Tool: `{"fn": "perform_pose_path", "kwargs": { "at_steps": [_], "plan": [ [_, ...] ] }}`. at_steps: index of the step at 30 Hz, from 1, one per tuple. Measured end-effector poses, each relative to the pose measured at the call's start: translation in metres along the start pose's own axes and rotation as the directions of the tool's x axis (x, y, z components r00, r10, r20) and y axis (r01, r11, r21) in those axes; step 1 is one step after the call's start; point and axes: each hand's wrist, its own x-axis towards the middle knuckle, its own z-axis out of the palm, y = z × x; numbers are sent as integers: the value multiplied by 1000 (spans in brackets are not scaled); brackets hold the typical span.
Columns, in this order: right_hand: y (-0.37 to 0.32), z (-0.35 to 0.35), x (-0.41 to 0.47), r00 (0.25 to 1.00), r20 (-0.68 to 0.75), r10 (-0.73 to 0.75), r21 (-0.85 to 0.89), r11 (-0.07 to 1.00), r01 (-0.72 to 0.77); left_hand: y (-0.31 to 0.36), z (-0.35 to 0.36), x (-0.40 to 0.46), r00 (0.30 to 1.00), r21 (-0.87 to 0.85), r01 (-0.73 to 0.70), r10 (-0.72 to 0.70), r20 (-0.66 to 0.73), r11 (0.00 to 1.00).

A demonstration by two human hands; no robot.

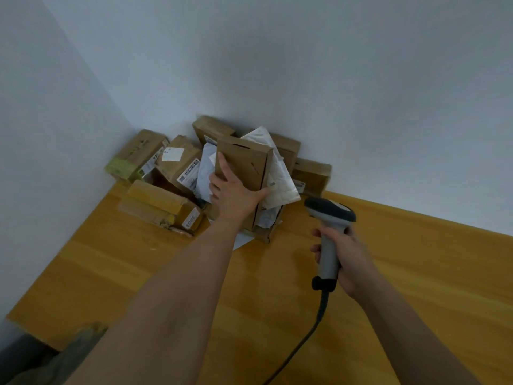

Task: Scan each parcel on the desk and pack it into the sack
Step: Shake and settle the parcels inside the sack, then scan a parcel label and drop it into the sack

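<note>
Clearly, little of the work looks finished at this moment; these are my notes.

Left hand: the left hand point(234, 194) holds a flat brown cardboard box point(244, 165) that stands on its edge at the front of the heap, fingers up along its near face and left edge, thumb at the lower right corner.
Right hand: the right hand point(345, 258) is closed round the handle of a grey scanner point(330, 215), which has a cable going down to the bottom of the view; its dark head is turned toward the heap.
Parcels: a pile of parcels point(177, 165) lies in the far corner of the desk point(138, 273) against the wall; I see several brown boxes, some with white labels, and white and grey plastic mailer bags point(280, 173) between them.
Sack: it is not in view, so I cannot say how many parcels are inside already.
Done: nothing that the view can prove.
In hand: I judge that this flat box is being picked out for scanning; no label shows on its near face.
Left: the scan of this box, its packing, and then every other parcel in the pile.
</note>
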Motion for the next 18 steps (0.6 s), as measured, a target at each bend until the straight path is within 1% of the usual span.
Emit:
{"fn": "perform_pose_path", "kwargs": {
  "at_steps": [2,4,6,7,8,10,12,13,15,16,17,18],
  "plan": [
    [0,-3,0,1000,2,3,3,1000,-3,-5,-1,-2,1000,-17,-23,23,5,1000],
    [-1,-4,1,1000,11,-1,11,1000,1,-13,-7,-7,998,-83,-48,50,27,995],
    [-2,-3,2,1000,18,4,22,1000,-4,-21,-16,-17,996,-243,-33,52,73,969],
    [-2,-2,2,1000,22,7,23,1000,-8,-24,-22,-23,993,-358,2,40,110,934],
    [-1,0,3,1000,26,11,18,1000,-12,-29,-29,-31,985,-472,71,13,173,879],
    [1,4,2,999,40,11,-10,1000,-11,-38,-42,-49,941,-642,262,-42,336,720],
    [6,8,-1,997,75,6,-47,999,-2,-46,-53,-69,874,-719,439,-72,480,539],
    [8,11,-4,995,101,3,-68,998,4,-49,-57,-80,847,-747,502,-75,526,436],
    [13,16,-11,988,153,6,-113,994,11,-57,-63,-101,835,-805,546,-77,544,232],
    [15,20,-17,984,178,10,-131,991,14,-62,-65,-110,843,-828,538,-89,531,159],
    [17,23,-22,979,204,11,-144,989,19,-66,-66,-118,847,-840,532,-88,525,106],
    [20,26,-28,973,231,10,-153,988,27,-72,-68,-125,843,-839,538,-89,531,81]
  ]
}}
